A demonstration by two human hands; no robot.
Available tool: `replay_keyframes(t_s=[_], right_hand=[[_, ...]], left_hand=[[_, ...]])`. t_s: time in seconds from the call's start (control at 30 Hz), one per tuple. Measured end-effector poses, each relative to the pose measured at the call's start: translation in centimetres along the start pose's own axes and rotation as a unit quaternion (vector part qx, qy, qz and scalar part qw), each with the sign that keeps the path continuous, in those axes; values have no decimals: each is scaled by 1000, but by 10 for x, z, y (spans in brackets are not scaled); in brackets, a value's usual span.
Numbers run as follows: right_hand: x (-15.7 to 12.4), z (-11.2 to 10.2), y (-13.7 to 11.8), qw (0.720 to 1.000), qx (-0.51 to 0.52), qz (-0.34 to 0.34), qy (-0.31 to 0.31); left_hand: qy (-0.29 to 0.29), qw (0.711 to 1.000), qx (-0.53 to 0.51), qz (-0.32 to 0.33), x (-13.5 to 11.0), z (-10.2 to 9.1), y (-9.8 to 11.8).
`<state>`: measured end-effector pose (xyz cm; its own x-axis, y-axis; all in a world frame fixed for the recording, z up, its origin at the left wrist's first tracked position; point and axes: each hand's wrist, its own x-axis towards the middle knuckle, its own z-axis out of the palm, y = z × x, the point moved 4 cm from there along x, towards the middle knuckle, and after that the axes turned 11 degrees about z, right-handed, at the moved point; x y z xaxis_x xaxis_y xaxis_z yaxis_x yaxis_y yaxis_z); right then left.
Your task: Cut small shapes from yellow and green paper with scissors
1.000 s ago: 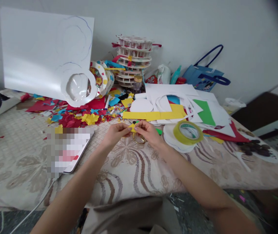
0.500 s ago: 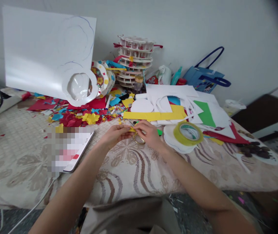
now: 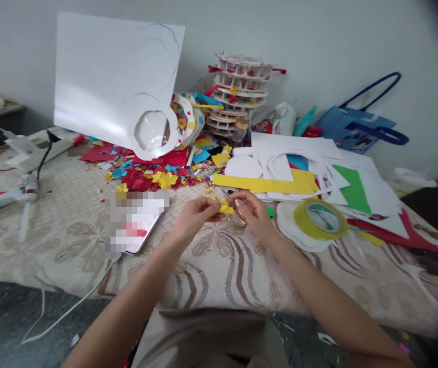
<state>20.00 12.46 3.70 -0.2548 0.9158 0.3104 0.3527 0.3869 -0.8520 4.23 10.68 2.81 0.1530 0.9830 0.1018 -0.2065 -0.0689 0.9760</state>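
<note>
A small yellow paper piece (image 3: 225,207) is pinched between the fingertips of my left hand (image 3: 198,214), which is closed on its left end. My right hand (image 3: 256,213) has its thumb and fingers curled together at the paper's right end; the fingertips partly hide that end. Scissors with gold-coloured handle loops (image 3: 237,221) sit just below the paper, by the right fingers, and their blades point away toward the back. A bit of green (image 3: 270,211) shows behind my right hand.
A phone (image 3: 142,225) with a cable lies left. A tape roll (image 3: 321,220) rests on a white paper shape at right. Behind are a yellow strip (image 3: 261,184), white sheets (image 3: 372,168), paper flowers (image 3: 164,180), a tiered white model (image 3: 242,87) and a leaning white board (image 3: 111,76).
The view has swung left, so everything sits further right. My hands have drawn slightly apart, and more of the yellow paper shows between them.
</note>
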Motion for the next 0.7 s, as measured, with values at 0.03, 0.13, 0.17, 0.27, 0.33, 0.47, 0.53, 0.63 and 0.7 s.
replay_keyframes(t_s=[0.03, 0.13, 0.17, 0.27, 0.33, 0.47, 0.53, 0.63, 0.7], right_hand=[[-3, 3, 0, 1000, 16, 15, 2], [-15, 23, -4, 999, -23, -8, -25], [-20, 34, -8, 996, -45, -32, -63], [-30, 70, -19, 977, -98, -84, -171], [-29, 92, -27, 967, -145, -106, -181], [-16, 135, -39, 958, -195, -118, -173], [-9, 153, -42, 955, -198, -128, -179], [1, 166, -41, 962, -175, -118, -174], [6, 166, -39, 967, -154, -102, -176]], left_hand=[[-4, 1000, 26, 11, -18, -5, 8], [-17, 990, 141, 22, -77, -39, 35], [-1, 983, 181, 23, -94, -58, 43], [102, 959, 263, 8, -126, -126, 59], [159, 950, 268, -22, -132, -161, 59], [187, 955, 216, -82, -128, -189, 44], [182, 965, 159, -99, -128, -189, 36], [185, 970, 102, -119, -132, -187, 30], [173, 972, 79, -138, -136, -187, 29]])
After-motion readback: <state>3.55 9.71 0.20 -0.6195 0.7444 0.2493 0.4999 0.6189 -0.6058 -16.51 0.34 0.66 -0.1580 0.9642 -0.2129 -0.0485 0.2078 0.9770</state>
